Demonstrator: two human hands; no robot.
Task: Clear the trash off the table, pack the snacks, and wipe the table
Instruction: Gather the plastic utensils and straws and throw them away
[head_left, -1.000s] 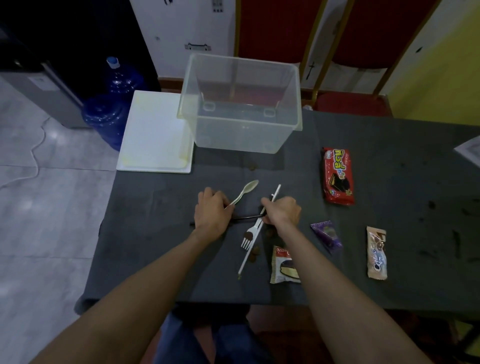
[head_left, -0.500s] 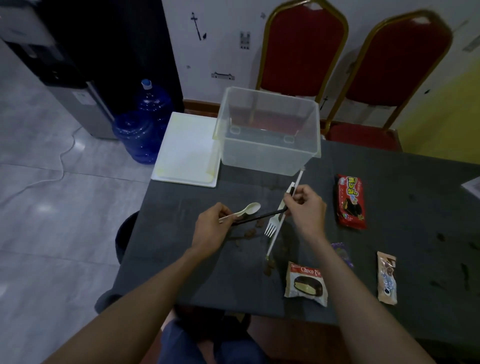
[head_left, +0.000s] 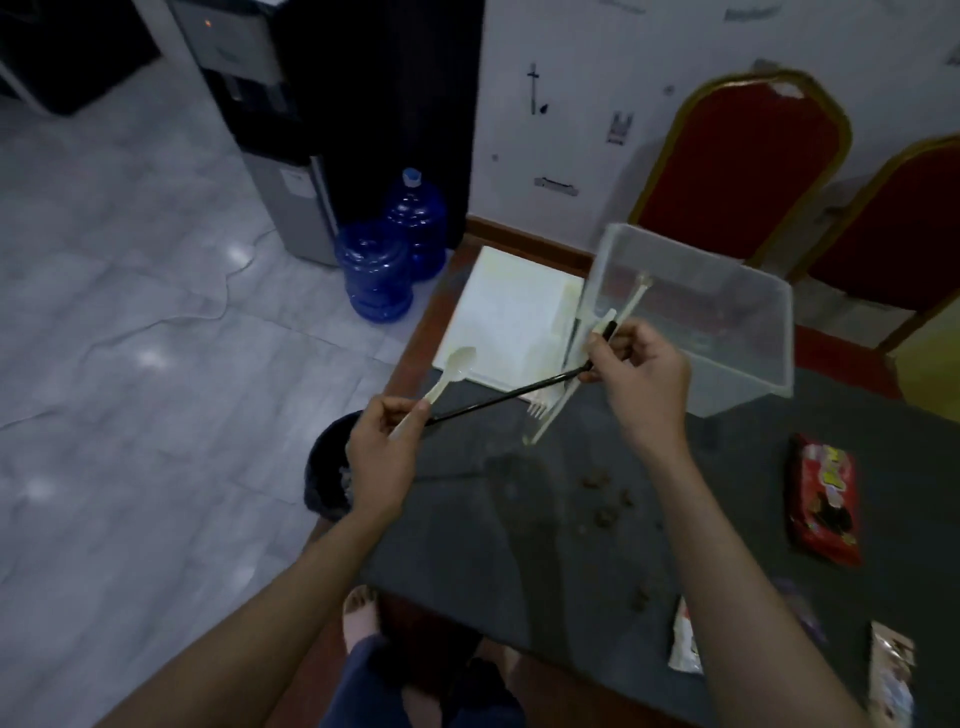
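Observation:
My left hand (head_left: 382, 457) grips a white plastic spoon (head_left: 451, 371) and the near end of a black straw (head_left: 506, 396). My right hand (head_left: 641, 379) pinches the straw's far end together with a white plastic fork (head_left: 540, 409) and a white straw (head_left: 587, 364). All of it is lifted above the dark table (head_left: 519, 545), near its left edge. A dark trash bin (head_left: 327, 478) stands on the floor below my left hand. Brown crumbs (head_left: 605, 499) dot the table. Snack packets lie at the right: a red one (head_left: 823, 501), a white one (head_left: 683, 644) and another (head_left: 891, 670).
A clear plastic tub (head_left: 727, 332) stands on the table behind my right hand, with a white lid (head_left: 509, 322) beside it. Two red chairs (head_left: 743, 171) stand behind the table. Blue water bottles (head_left: 384, 260) and a dispenser are on the floor at left.
Both hands have lifted the spoon, fork and straws off the table and carried them left toward the table edge. The view has swung left, bringing the trash bin into sight.

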